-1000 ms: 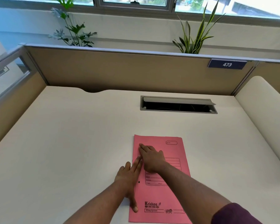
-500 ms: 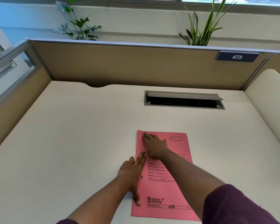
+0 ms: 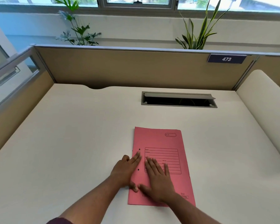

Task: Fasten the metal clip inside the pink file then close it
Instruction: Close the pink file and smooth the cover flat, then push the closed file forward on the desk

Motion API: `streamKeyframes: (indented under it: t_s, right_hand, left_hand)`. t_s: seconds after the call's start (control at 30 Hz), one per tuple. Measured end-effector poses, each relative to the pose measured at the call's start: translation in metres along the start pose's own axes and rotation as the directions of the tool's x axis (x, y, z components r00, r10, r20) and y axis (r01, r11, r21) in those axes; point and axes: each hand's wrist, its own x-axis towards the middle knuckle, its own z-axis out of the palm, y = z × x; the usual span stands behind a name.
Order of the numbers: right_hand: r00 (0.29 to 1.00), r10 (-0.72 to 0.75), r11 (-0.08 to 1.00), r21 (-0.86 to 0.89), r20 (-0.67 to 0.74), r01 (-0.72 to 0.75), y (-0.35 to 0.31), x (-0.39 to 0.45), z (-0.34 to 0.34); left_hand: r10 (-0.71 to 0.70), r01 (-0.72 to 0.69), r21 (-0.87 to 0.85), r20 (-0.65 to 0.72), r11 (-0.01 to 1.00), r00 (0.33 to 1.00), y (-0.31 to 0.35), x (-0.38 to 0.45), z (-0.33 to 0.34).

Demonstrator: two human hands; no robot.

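Hands (image 3: 142,173) spread flat on closed pink file (image 3: 160,143), cable hatch (image 3: 179,99) beyond, desk (image 3: 71,143) otherwise bare.

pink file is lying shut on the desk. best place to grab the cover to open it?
Take the right long edge of the file, coming from the right. The two punch holes run down its left side, which suggests the spine is there, so the right edge is probably free. It lies flat on the desk, so slide a fingertip under.
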Motion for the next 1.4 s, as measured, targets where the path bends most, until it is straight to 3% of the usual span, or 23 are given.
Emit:
streamKeyframes:
  t_s: [0.2, 0.33, 0.4, 0.5, 0.6, 0.67, 0.73, 0.83, 0.97, 1.13, 1.27, 1.4]
  right_hand:
    - [0.999, 0.023, 0.999, 0.021, 0.033, -0.024, -0.001, -0.018, 0.000]
    - [0.999, -0.020, 0.998, 0.055, 0.035, 0.018, 0.007, -0.028, -0.002]
    - [0.999, -0.016, 0.986, 0.162, -0.051, 0.024, 0.012, -0.031, -0.007]
    - [0.939, 0.174, 0.934, 0.351, -0.296, -0.063, 0.030, -0.037, -0.014]
    - [0.800, 0.436, 0.891, 0.322, -0.412, -0.320, 0.054, -0.045, -0.017]
    - [0.733, 0.561, 0.825, 0.334, -0.384, -0.456, 0.063, -0.049, -0.016]
    - [0.716, 0.593, 0.804, 0.333, -0.369, -0.493, 0.066, -0.052, -0.014]
    - [0.726, 0.576, 0.813, 0.353, -0.377, -0.462, 0.068, -0.051, -0.015]
    - [0.721, 0.599, 0.782, 0.444, -0.347, -0.436, 0.065, -0.048, -0.021]
    - [0.728, 0.593, 0.757, 0.547, -0.344, -0.358, 0.067, -0.048, -0.025]
    - [0.697, 0.665, 0.622, 0.715, -0.268, -0.319, 0.064, -0.046, -0.034]
    - [0.637, 0.760, 0.470, 0.784, -0.126, -0.405, 0.057, -0.037, -0.042]
  left_hand:
    - [-0.055, 0.039, -0.146, -0.103, 0.988, 0.993, 0.000, -0.022, 0.024]
    - [-0.225, 0.180, -0.302, -0.120, 0.936, 0.967, 0.017, -0.035, 0.051]
    - [-0.321, 0.245, -0.389, -0.141, 0.888, 0.937, 0.027, -0.037, 0.058]
    - [-0.478, 0.317, -0.539, -0.189, 0.780, 0.858, 0.038, -0.037, 0.060]
    - [-0.625, 0.400, -0.611, -0.208, 0.684, 0.752, 0.049, -0.034, 0.059]
    - [-0.662, 0.419, -0.631, -0.207, 0.653, 0.720, 0.054, -0.031, 0.055]
    - [-0.682, 0.413, -0.684, -0.169, 0.601, 0.712, 0.057, -0.027, 0.051]
    - [-0.716, 0.384, -0.793, -0.092, 0.473, 0.692, 0.059, -0.021, 0.043]
    - [-0.703, 0.366, -0.842, -0.022, 0.396, 0.711, 0.055, -0.016, 0.036]
    - [-0.667, 0.335, -0.929, 0.150, 0.157, 0.730, 0.048, -0.017, 0.034]
    - [-0.649, 0.301, -0.949, 0.172, 0.091, 0.741, 0.041, -0.020, 0.034]
    - [-0.651, 0.268, -0.962, 0.170, 0.054, 0.740, 0.028, -0.018, 0.021]
